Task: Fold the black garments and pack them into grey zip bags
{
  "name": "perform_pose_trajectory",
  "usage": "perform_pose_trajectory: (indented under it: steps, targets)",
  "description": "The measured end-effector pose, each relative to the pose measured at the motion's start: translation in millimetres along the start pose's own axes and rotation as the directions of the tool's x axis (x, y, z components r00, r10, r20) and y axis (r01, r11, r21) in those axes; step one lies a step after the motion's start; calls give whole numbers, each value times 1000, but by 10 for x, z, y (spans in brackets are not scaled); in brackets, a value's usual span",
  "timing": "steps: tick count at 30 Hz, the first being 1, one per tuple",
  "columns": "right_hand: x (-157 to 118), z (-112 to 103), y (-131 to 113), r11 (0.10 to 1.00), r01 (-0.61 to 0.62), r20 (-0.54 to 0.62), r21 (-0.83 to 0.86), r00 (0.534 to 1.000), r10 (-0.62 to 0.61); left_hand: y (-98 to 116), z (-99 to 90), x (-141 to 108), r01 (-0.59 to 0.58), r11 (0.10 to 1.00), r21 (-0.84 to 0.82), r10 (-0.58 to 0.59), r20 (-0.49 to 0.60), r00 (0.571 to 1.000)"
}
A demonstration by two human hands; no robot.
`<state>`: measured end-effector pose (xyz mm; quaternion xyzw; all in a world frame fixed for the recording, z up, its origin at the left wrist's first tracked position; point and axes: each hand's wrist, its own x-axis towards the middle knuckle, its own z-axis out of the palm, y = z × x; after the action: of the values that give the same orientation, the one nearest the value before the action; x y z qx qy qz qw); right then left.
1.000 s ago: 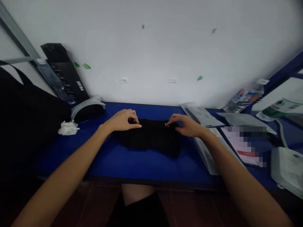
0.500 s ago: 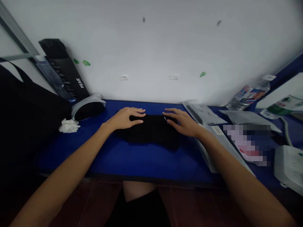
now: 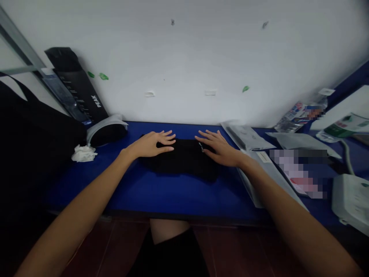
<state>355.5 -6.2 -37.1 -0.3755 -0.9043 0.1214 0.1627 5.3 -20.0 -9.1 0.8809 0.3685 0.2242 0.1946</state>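
Because neither grip has hold of anything, the left hand [image 3: 151,144] and the right hand [image 3: 220,149] are seen wide open, palms down and fingers spread, on either side of a folded black garment [image 3: 180,161]. The garment is laid lengthwise across the middle of a blue table [image 3: 178,196], nearer the back edge than the front, and a small white mark is visible on its upper right part [image 3: 201,147]. The left fingers are spread over its left end and the right fingers over its right end; how firmly they press cannot be told. To the left, a large black bag [image 3: 34,142] is placed at the table's end, with a crumpled white tissue [image 3: 83,154] just beside it. A curved black object with a translucent cover [image 3: 106,132] and a tall black PEAK package [image 3: 77,86] are propped against the white wall [image 3: 184,57]. To the right, flat plastic-wrapped packets [image 3: 248,137] and a grey pouch [image 3: 302,144] are spread out, and a printed sheet [image 3: 298,173] is pixelated beyond reading. A white power strip [image 3: 351,200] is seen at the right edge. Below the table, a bare knee [image 3: 168,231] and black shorts [image 3: 168,256] are seen above a dark red tiled floor [image 3: 245,250].
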Motion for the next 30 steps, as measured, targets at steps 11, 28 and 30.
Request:
perform_pose_trajectory:
  steps: [11,28,30]
  targets:
    - [-5,-141,-500,929,0,311,369,942,-123,390,-239,-57,131,985,-112,-67,449,891]
    - [-31,-280,-368,945,59,-14,322,998,-58,215,-340,-62,102,987,-125,-84,142,986]
    - [-16,-237,-304,970,59,-89,235,995,-39,155,-286,-47,113,991,-77,-111,39,993]
